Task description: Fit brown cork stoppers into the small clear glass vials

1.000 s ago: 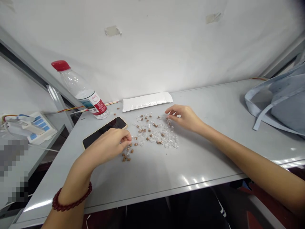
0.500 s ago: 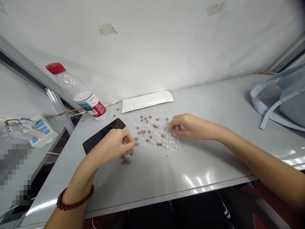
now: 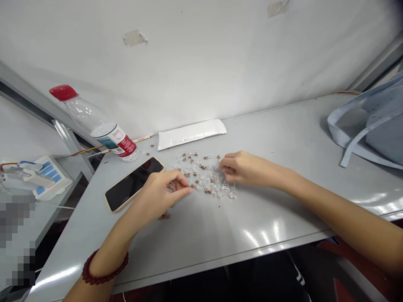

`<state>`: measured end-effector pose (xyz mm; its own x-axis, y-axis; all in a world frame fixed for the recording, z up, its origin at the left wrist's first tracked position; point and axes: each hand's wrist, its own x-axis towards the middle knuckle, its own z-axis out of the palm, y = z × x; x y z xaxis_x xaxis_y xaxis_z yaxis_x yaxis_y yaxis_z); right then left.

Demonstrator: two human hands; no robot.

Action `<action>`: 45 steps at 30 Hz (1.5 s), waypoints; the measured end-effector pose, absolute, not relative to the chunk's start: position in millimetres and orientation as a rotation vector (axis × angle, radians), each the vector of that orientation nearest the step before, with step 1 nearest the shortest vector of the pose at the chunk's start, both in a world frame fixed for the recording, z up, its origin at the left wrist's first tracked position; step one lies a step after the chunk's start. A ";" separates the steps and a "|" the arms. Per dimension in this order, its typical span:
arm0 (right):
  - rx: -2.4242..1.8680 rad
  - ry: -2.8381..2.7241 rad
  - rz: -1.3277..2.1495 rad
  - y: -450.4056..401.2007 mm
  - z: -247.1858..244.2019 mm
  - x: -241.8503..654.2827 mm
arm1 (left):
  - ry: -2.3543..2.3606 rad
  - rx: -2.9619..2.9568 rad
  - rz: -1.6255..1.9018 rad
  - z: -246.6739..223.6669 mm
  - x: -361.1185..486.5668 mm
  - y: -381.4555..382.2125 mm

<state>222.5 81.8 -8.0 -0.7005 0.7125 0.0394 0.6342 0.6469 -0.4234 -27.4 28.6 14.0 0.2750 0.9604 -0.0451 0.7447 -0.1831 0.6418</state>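
Observation:
Tiny clear glass bottles (image 3: 222, 189), several with brown cork stoppers, lie loosely heaped on the grey table. My left hand (image 3: 168, 188) is at the left side of the heap, thumb and index finger closed in a pinch beside a corked bottle (image 3: 197, 187). Whatever is between those fingertips is too small to make out. At the heap's right edge, my right hand (image 3: 237, 167) has its fingers curled down among the glass; what they hold, if anything, is hidden. Loose brown corks (image 3: 165, 216) lie below my left wrist, partly covered by the hand.
A phone (image 3: 130, 186) lies left of my left hand. Behind it stands a plastic bottle (image 3: 116, 140) with a red cap. A white packet (image 3: 192, 134) lies by the wall, a blue-grey bag (image 3: 378, 126) at the right, and a power strip (image 3: 52, 176) at far left.
My left hand has moved right, towards the heap, uncovering more of the phone. My right hand stays at the heap's right edge with slightly shifted fingers. The whole view has shifted a little.

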 end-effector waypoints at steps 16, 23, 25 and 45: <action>-0.785 -1.873 1.724 60.9 -7.9 201.9 | 1.074 2.023 1.028 -1.8 -5.9 17.8; -0.741 -1.903 1.728 53.6 -10.4 195.3 | 1.016 1.971 0.975 -2.3 -3.7 16.7; -0.724 -1.889 1.727 51.0 -12.0 193.9 | 0.987 1.972 0.976 -3.7 -3.6 16.7; -1.138 -2.110 0.853 73.8 -19.3 203.8 | 1.579 2.247 1.003 3.5 -28.1 33.9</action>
